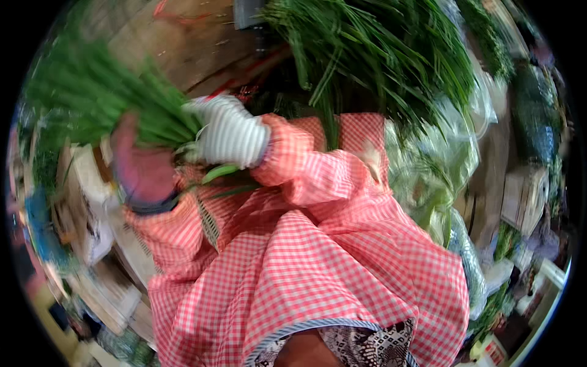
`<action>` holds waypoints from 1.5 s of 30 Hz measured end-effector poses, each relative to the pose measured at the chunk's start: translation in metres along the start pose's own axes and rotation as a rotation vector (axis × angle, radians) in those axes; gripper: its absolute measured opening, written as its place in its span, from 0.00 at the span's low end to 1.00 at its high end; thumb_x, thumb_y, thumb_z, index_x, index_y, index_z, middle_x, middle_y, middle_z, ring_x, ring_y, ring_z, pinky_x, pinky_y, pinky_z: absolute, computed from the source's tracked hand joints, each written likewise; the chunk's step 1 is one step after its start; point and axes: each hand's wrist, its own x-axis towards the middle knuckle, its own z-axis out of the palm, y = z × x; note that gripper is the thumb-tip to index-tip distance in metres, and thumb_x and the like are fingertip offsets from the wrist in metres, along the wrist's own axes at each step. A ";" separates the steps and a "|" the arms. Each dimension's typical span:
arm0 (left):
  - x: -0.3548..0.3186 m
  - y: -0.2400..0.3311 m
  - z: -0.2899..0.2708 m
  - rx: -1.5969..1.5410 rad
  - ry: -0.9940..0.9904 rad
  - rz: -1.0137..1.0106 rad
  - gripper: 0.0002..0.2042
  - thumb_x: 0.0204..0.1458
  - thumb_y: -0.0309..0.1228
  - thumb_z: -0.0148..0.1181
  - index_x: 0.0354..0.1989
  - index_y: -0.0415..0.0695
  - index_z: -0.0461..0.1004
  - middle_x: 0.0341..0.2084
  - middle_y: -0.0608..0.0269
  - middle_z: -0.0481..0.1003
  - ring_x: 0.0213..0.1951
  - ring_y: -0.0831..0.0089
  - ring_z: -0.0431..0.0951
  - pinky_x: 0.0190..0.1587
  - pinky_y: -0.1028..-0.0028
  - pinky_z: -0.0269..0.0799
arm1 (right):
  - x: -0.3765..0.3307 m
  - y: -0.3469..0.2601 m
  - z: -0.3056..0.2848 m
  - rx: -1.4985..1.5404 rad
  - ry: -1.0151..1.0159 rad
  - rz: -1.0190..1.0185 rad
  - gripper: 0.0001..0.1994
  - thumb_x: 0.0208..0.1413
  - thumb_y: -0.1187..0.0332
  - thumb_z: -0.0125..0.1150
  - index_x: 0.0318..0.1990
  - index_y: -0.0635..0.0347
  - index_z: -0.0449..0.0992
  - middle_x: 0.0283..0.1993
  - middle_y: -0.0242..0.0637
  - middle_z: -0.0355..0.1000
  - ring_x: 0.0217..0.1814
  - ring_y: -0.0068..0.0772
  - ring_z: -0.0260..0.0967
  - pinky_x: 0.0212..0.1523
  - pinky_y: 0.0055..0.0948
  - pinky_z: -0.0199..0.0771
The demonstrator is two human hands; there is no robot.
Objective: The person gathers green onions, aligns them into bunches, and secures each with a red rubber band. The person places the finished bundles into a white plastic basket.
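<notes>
A bunch of long, thin green leaves (pixel 104 98), resembling garlic chives, fans out to the left, smeared by motion. My left hand (pixel 143 168), in a dull red glove, is closed around the lower side of the bunch. At its stalk end, my right hand (pixel 229 131) in a white ribbed knit glove has its fingers curled onto the stalks. A few loose leaves (pixel 220 174) stick out beneath my hands. Both forearms wear red-and-white checked sleeves.
Ahead and to the right lies a large heap of the same green leaves (pixel 379 49). Clear plastic bags (pixel 428 177) sit beside my right arm. Wooden boards (pixel 153 49) lie beyond the bunch. More greens and wrapped bundles (pixel 532 116) stand along the far right.
</notes>
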 end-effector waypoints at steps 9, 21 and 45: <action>-0.002 0.028 -0.008 0.338 -0.186 0.367 0.22 0.52 0.26 0.53 0.57 0.38 0.62 0.52 0.57 0.65 0.52 0.69 0.67 0.52 0.73 0.63 | 0.003 0.043 -0.100 0.259 0.551 0.019 0.18 0.41 0.73 0.66 0.43 0.65 0.74 0.33 0.44 0.73 0.30 0.35 0.69 0.36 0.30 0.71; -0.067 0.016 -0.094 0.484 0.108 0.539 0.18 0.53 0.23 0.53 0.54 0.35 0.64 0.54 0.52 0.65 0.54 0.65 0.67 0.55 0.68 0.64 | 0.010 0.044 -0.132 0.407 0.650 0.068 0.26 0.45 0.61 0.61 0.49 0.71 0.69 0.45 0.42 0.71 0.42 0.34 0.69 0.44 0.35 0.74; 0.044 -0.157 -0.038 -0.583 -0.099 -0.237 0.23 0.55 0.45 0.50 0.52 0.40 0.67 0.43 0.56 0.74 0.41 0.68 0.76 0.42 0.68 0.73 | 0.136 0.075 -0.081 -0.230 0.276 0.142 0.27 0.53 0.47 0.57 0.38 0.70 0.74 0.28 0.37 0.73 0.28 0.30 0.68 0.33 0.29 0.69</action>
